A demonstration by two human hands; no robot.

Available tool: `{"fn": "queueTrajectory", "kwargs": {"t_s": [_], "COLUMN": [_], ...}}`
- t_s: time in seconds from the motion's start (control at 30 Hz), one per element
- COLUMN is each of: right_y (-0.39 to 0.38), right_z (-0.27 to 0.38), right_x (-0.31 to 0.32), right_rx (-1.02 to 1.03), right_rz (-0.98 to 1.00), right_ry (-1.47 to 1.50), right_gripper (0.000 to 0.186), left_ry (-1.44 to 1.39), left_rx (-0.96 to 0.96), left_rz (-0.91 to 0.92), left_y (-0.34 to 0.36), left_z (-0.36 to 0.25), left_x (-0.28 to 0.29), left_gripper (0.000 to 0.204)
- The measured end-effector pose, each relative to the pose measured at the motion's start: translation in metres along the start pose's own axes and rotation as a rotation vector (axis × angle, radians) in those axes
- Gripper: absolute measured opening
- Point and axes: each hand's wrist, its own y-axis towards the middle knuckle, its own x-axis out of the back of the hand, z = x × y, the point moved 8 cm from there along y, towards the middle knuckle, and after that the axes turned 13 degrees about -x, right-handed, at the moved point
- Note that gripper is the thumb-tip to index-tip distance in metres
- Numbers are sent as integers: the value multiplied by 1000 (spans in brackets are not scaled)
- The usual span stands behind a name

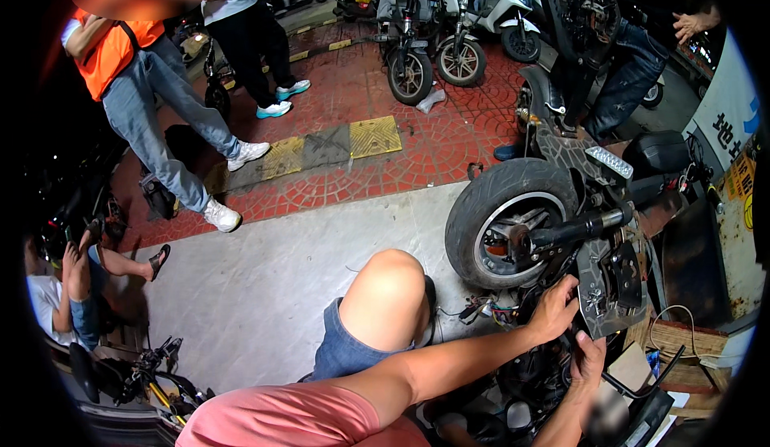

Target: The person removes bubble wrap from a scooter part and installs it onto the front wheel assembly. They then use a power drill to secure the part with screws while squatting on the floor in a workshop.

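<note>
At the far left a seated person (60,295) crouched by the wall, and a bystander in an orange vest (120,54) stood on the red brick pavement (353,86). The scooter (577,230) lay tipped on the grey concrete floor (265,287), its rear wheel (505,222) raised. The left hand (553,312) curled its fingers onto the black bracket plate (605,287) under the wheel. Just below, the right hand (589,359) pressed against the scooter's underside, its grip hidden.

Red patterned brick paving (449,146), grey concrete floor (265,287), yellow tactile tiles (373,136), night lighting
</note>
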Motion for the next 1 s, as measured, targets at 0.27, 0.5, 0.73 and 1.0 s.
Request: {"fn": "queueTrajectory", "kwargs": {"t_s": [0.27, 0.5, 0.73, 1.0], "right_y": [1, 2, 4, 7], "right_z": [0, -1, -6, -15], "right_x": [2, 3, 7, 21], "right_rx": [43, 17, 32, 17], "right_rz": [-2, 25, 21, 12], "right_ry": [-10, 12, 41, 60], "right_gripper": [75, 71, 71, 74], "left_ry": [141, -35, 160, 247], "left_rx": [-171, 8, -108, -124], "left_rz": [0, 60, 15, -50], "left_y": [-1, -3, -1, -8], "left_z": [-3, -2, -14, -5], "left_x": [-2, 0, 3, -3], "left_gripper": [25, 24, 23, 26]}}
